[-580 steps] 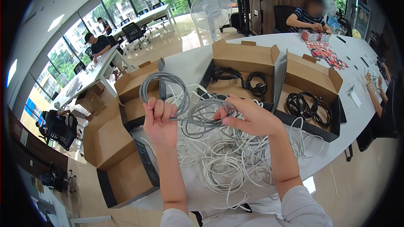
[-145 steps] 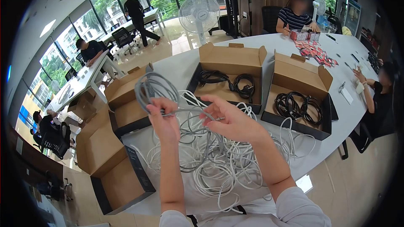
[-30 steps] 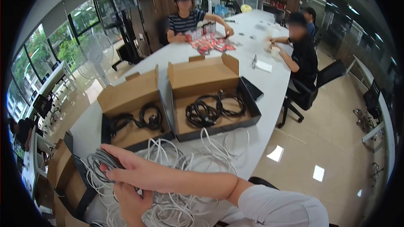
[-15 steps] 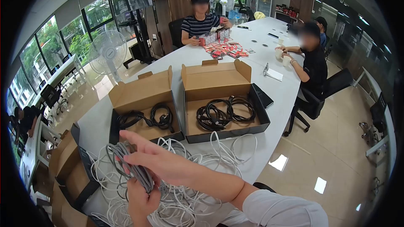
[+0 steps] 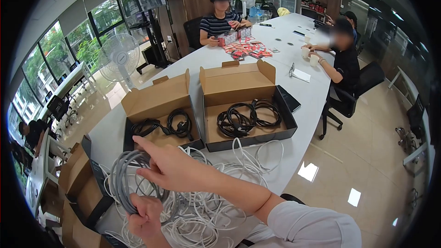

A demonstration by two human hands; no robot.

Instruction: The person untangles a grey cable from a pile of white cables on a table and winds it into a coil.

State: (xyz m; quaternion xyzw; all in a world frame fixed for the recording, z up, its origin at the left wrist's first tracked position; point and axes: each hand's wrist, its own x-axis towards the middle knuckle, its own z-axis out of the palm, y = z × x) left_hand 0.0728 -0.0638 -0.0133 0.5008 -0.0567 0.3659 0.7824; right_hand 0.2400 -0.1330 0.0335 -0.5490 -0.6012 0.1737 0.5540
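My left hand [image 5: 145,217] is closed round the lower side of a coil of grey cable [image 5: 120,184], which stands tilted above the table. My right hand [image 5: 172,167] is at the coil's upper right side, index finger stretched out and thumb lying over the loops; its other fingers are curled and partly hidden, and it appears to grip the cable. Beneath both hands spreads a tangled heap of white cables [image 5: 206,216]. Just beyond stand two open cardboard boxes, the left box [image 5: 158,97] and the right box [image 5: 239,82], with coiled black cables [image 5: 239,120] in them.
More open cardboard boxes [image 5: 82,186] stand at the left. A dark flat device [image 5: 289,98] lies beside the right box. Across the table [image 5: 257,76], a person [image 5: 219,24] handles red packets [image 5: 245,48]. Another person [image 5: 344,64] sits at the right near paper cups [image 5: 305,53]. A fan [image 5: 120,57] stands left.
The grey coil has turned and shows wider, rounder loops. My left hand has shifted slightly left and down. My right index finger still points outward.
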